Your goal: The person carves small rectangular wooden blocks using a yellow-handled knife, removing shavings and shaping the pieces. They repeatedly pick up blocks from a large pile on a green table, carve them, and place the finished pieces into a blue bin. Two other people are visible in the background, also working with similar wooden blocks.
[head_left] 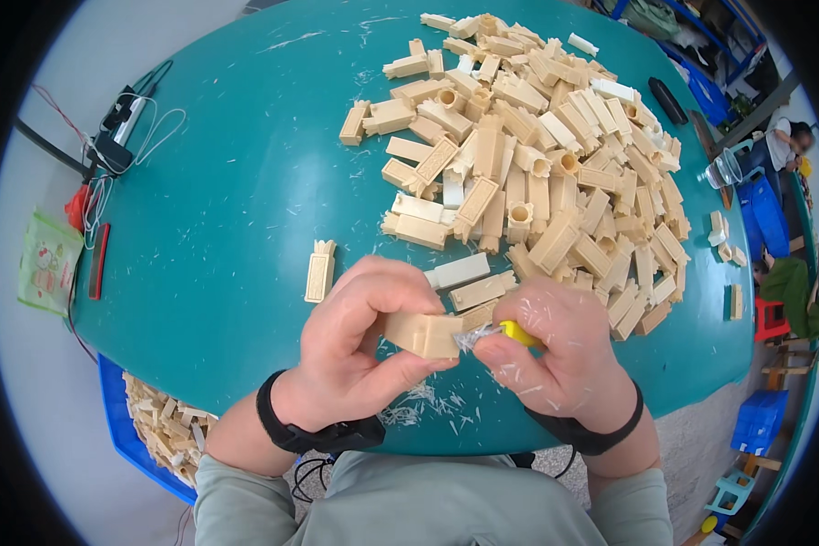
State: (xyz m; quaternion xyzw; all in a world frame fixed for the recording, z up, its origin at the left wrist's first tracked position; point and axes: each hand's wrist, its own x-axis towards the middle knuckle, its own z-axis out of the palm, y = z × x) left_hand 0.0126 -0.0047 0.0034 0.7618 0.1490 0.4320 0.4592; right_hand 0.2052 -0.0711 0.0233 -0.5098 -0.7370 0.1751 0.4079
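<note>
My left hand (350,350) grips a beige plastic block (425,335) between thumb and fingers, just above the table's near edge. In my closed right hand (564,355) is a yellow-handled cutter (519,333), its front end at the block's right end. Pale shavings cling around that front end and hide the blade's shape; more bits stick to my right hand's fingers. Below the hands lies a scatter of thin shavings (428,406). One beige block (319,271) stands apart, just beyond my left hand.
A large heap of beige and whitish blocks (555,136) covers the right half of the green table (227,182). A blue bin (109,409) of similar pieces sits at lower left. Power strip and cables (123,127) lie at the left edge; a black bottle-shaped object (668,101) is at far right.
</note>
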